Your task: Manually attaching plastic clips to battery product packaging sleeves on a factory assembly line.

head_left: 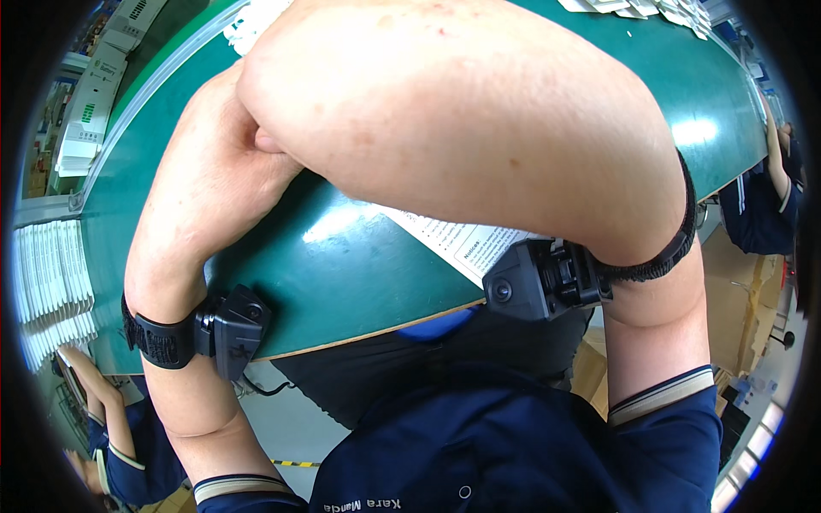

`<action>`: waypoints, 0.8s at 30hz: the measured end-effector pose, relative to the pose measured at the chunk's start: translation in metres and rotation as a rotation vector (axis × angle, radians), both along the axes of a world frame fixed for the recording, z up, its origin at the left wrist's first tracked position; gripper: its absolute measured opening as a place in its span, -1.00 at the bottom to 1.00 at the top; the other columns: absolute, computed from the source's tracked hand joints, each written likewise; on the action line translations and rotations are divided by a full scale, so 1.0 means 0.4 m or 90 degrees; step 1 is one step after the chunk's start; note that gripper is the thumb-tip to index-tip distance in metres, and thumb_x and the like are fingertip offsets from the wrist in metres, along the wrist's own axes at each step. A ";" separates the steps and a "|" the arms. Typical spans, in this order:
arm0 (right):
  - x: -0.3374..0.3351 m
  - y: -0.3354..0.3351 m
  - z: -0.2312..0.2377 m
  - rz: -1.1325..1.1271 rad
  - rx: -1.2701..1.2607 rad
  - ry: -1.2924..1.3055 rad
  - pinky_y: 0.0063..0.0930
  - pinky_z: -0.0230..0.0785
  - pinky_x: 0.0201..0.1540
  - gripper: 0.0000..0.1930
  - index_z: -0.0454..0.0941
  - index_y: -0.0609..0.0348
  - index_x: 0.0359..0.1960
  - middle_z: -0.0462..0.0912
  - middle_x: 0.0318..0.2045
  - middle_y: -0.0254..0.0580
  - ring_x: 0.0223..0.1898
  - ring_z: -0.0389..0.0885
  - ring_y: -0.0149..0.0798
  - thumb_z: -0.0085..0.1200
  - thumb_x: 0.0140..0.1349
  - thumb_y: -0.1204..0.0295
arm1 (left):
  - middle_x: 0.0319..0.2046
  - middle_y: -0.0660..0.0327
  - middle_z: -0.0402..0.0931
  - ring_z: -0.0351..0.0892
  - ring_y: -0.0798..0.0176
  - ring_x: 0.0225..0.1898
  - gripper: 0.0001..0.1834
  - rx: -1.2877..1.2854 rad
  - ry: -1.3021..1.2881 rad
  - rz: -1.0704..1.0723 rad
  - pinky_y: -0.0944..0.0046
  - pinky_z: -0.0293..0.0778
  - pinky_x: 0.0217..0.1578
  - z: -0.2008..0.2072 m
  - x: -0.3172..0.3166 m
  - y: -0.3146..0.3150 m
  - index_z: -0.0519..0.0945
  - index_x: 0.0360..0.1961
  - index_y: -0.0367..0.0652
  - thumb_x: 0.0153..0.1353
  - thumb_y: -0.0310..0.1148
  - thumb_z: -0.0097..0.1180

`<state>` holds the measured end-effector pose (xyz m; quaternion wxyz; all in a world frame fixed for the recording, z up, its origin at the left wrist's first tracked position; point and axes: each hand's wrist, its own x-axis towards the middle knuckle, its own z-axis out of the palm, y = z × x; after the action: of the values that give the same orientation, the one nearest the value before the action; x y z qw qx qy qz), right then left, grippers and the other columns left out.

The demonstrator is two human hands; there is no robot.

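Note:
My right forearm [505,111] reaches across the top of the view, very near, and covers much of the table beneath it. Its far left end, toward my right hand [286,81], overlaps my left hand [269,141], of which only a fingertip-like bit shows. My left forearm [201,192] rises from the lower left to meet it. Whether either hand holds anything is hidden. A white cut-out piece [250,26] lies just beyond the hands. Below my right forearm lies a printed white sheet [462,244], partly covered.
The green table [342,274] curves around me. Folded white sheets [53,282] stack at its left edge, white cartons [90,111] behind. More white pieces [646,8] pile at the far right. Co-workers sit at lower left [128,436] and right [757,205]. Black strapped-on devices [534,278] sit on both forearms.

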<state>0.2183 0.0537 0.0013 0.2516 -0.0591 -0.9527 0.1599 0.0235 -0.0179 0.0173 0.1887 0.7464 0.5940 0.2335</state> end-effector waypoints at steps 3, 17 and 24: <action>-0.001 0.003 -0.005 -0.002 0.001 0.007 -0.41 0.51 -0.34 -0.77 0.68 -0.04 -0.28 0.66 -0.45 -0.26 -0.40 0.63 -0.21 0.19 0.08 0.61 | -0.15 -0.11 0.66 0.67 -0.07 -0.10 -0.67 0.048 -0.017 0.005 0.14 0.53 0.01 -0.034 -0.011 0.007 0.58 0.01 -0.36 0.20 -0.52 0.18; -0.008 0.013 -0.015 -0.011 0.000 0.031 -0.42 0.51 -0.34 -0.75 0.68 -0.07 -0.25 0.66 -0.44 -0.27 -0.40 0.63 -0.22 0.18 0.09 0.62 | -0.15 -0.09 0.68 0.68 -0.07 -0.12 -0.65 0.076 -0.013 -0.007 0.13 0.54 -0.01 -0.038 -0.014 0.007 0.59 0.02 -0.32 0.20 -0.48 0.23; -0.005 0.014 -0.021 -0.016 0.000 0.038 -0.42 0.51 -0.34 -0.74 0.68 -0.08 -0.24 0.66 -0.44 -0.28 -0.40 0.62 -0.23 0.17 0.10 0.62 | -0.15 -0.10 0.67 0.68 -0.09 -0.11 -0.65 0.070 -0.009 -0.016 0.14 0.54 0.01 -0.037 -0.020 0.010 0.58 0.02 -0.32 0.21 -0.46 0.23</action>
<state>0.2162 0.0593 -0.0073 0.2821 -0.0660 -0.9439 0.1584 0.0155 -0.0139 0.0023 0.1542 0.7614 0.5695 0.2686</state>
